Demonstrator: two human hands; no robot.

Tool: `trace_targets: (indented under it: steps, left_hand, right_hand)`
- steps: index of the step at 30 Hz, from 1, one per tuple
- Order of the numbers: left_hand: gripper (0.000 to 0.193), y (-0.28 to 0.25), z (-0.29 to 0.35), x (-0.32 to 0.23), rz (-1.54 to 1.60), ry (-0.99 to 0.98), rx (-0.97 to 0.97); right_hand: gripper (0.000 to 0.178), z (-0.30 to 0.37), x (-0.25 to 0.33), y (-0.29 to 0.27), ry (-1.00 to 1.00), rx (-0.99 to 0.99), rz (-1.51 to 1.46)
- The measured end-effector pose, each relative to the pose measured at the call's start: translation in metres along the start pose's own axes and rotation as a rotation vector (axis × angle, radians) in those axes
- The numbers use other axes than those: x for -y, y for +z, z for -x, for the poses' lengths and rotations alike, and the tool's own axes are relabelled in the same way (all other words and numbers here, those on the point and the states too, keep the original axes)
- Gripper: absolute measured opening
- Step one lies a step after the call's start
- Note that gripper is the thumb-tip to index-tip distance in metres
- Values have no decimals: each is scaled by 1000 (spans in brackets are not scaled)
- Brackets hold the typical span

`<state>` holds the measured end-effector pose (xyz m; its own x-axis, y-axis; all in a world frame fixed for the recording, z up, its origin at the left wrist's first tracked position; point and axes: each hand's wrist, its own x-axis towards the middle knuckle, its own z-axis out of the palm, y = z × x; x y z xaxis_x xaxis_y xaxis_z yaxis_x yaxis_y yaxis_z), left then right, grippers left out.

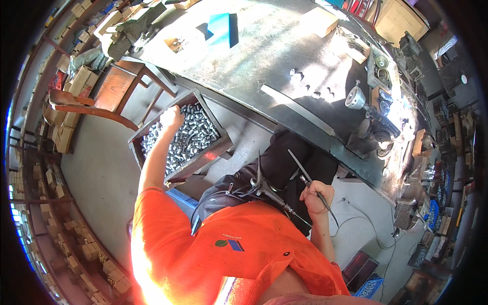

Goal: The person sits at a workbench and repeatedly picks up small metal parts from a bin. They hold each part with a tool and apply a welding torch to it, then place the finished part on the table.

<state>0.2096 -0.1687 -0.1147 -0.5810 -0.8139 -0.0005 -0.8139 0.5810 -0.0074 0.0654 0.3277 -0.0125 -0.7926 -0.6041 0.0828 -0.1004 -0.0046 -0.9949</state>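
My left hand is at the far left part of a wooden crate filled with small shiny metal fittings. Its fingers curl down against the fittings, and whatever they grip is hidden. Over my lap, my right hand is closed round a slim, dark, file-like tool, whose thin metal end points up toward the bench. On my thighs lies a grey metal tool with prongs and a long thin shaft, apart from both hands.
Ahead stands a workbench with a flat metal strip, several loose fittings, a blue box and a round-headed metal device. A wooden chair is at left. Loaded shelves curve round the sides; a cable crosses the floor.
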Motion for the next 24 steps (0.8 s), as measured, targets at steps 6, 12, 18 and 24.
trace_targets:
  steps: [6, 12, 18, 24]
  left_hand:
    - [40, 6, -9, 4, -55, 37, -1]
    - [34, -1, 0, 9, -48, 57, -28]
    - [24, -97, 51, -74, 1263, 165, 330]
    - [16, -129, 116, -173, 1749, 405, 859]
  right_hand:
    - [26, 2, 3, 0, 14, 11, -26]
    - [28, 2, 3, 0, 1, 21, -1]
    - [27, 1, -8, -1, -70, 48, 187]
    - [23, -10, 13, 9, -211, 134, 223]
